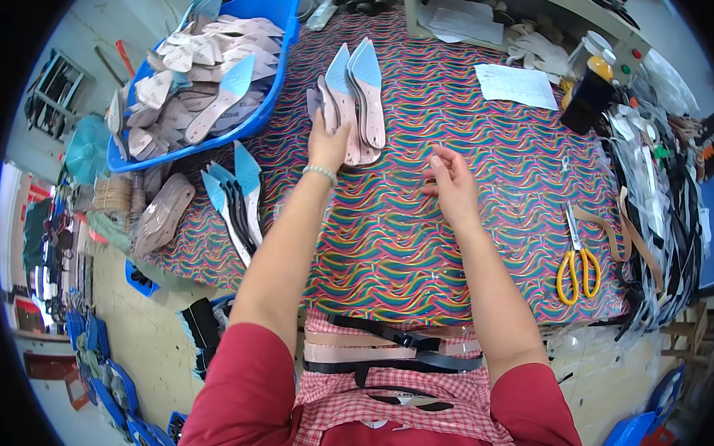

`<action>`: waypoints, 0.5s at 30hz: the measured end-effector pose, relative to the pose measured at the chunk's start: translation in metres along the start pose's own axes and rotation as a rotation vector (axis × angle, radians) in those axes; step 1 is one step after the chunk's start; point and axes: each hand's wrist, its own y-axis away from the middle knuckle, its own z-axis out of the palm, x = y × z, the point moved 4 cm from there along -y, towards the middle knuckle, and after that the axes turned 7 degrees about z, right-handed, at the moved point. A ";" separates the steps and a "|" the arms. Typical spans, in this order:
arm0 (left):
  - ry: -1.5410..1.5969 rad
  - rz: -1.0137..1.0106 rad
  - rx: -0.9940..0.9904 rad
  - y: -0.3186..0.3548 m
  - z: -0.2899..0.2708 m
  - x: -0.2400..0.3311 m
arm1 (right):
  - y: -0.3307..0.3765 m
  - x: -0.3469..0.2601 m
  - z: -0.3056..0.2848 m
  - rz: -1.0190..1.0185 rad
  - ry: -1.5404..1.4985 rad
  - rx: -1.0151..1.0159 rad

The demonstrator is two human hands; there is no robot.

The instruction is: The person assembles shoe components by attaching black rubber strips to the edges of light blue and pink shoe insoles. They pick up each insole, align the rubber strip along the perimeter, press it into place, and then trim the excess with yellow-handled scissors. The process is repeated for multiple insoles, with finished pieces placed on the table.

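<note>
My left hand (327, 143) reaches to a standing row of pointed shoe insoles (353, 103), pink with light blue tips, and rests against the left side of the row. My right hand (451, 183) hovers over the bright wavy-patterned tablecloth (422, 244) with thumb and fingers pinched together; something thin may be between them, too small to tell. Black and beige straps (387, 353) lie across my lap on a red checked apron.
A blue bin (275, 91) heaped with insoles stands at the back left. More insoles (240, 200) lean at the table's left edge. Yellow-handled scissors (578, 265) and tan straps (624, 235) lie at right, beside piled dark material (663, 202). Papers (517, 84) sit at the back.
</note>
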 end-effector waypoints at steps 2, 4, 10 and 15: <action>0.570 0.009 -0.089 0.015 -0.003 0.013 | -0.008 -0.004 0.008 -0.122 -0.119 0.071; 0.803 -0.078 -0.154 0.078 0.025 0.024 | 0.000 0.007 -0.009 -0.079 -0.137 0.063; 1.106 -0.155 -0.189 0.134 0.017 0.053 | 0.025 -0.009 0.021 0.011 -0.172 -0.054; 1.018 -0.136 -0.191 0.133 0.017 0.061 | 0.016 -0.006 -0.002 -0.140 -0.244 0.068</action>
